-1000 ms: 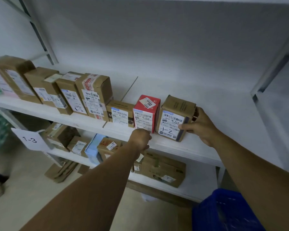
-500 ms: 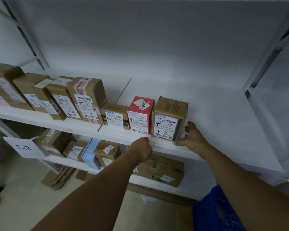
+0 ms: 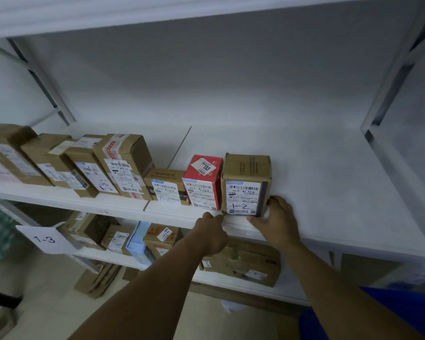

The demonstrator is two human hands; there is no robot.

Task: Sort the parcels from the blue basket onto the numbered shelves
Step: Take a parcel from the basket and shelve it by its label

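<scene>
A brown cardboard parcel [image 3: 247,185] with "1-2" handwritten on its label stands upright on the white middle shelf [image 3: 329,192], pressed against a red parcel [image 3: 203,182] on its left. My right hand [image 3: 276,219] holds the brown parcel's lower right corner, thumb at the front base and fingers up the right side. My left hand [image 3: 211,234] is curled into a fist at the shelf's front edge, just below the parcel's lower left corner, with nothing seen in it. The blue basket [image 3: 415,310] shows at the bottom right, partly behind my right arm.
A row of brown parcels [image 3: 123,165] marked 1-2 fills the shelf's left part. Bare shelf lies right of the brown parcel up to a white upright [image 3: 388,94]. A paper tag "1-3" [image 3: 46,239] hangs by the lower shelf, which holds more parcels [image 3: 243,263].
My right hand slid from the parcel's upper right side down to its lower right corner. The parcel now stands straight against the red one. My left fist stayed at the shelf edge.
</scene>
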